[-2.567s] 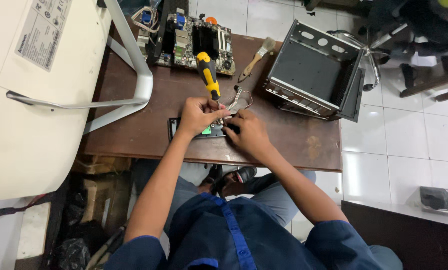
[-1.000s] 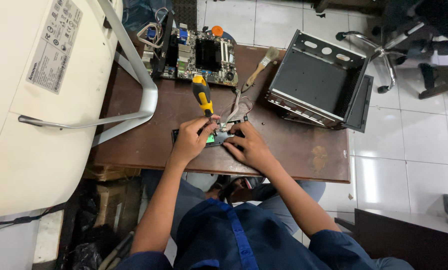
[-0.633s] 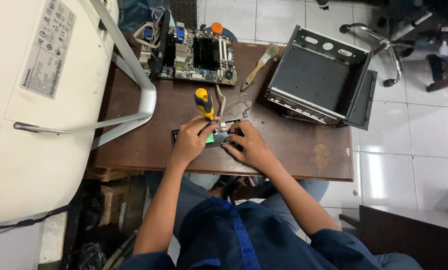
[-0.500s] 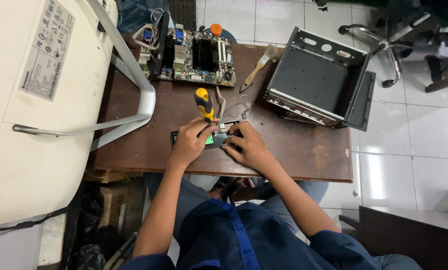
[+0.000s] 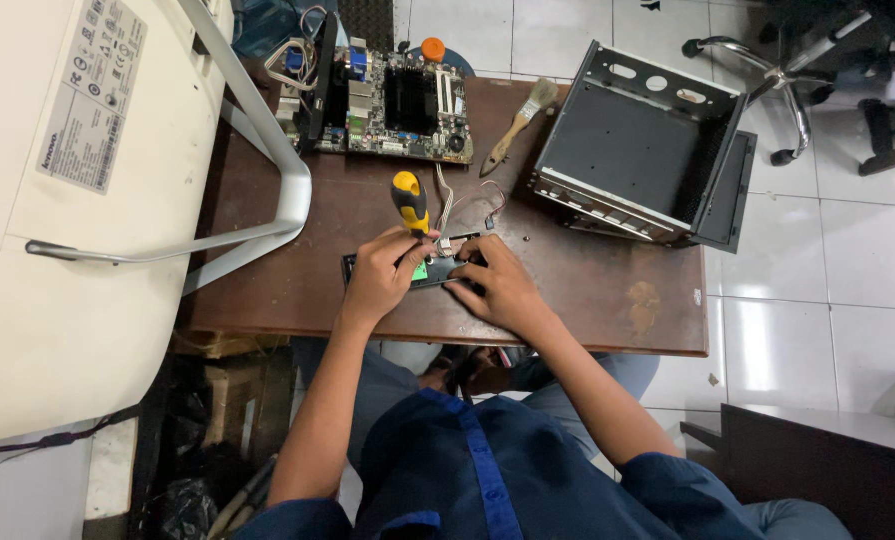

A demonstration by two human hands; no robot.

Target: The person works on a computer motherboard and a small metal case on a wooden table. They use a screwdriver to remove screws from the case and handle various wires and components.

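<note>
Left grip (image 5: pixel 382 275) holds yellow-black screwdriver (image 5: pixel 409 200); right grip (image 5: pixel 497 285) presses on black drive (image 5: pixel 437 272).

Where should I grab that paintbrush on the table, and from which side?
Grip the paintbrush by its bare wooden handle, the lower end that points toward you, coming from above. It lies flat and slanted between the circuit board and the metal case, with open table around the handle.

You get bright, even overhead light: soft shadows under the hands, mild glare on the white floor tiles (image 5: pixel 817 290), sharp focus, wide-angle bending at edges.
</note>
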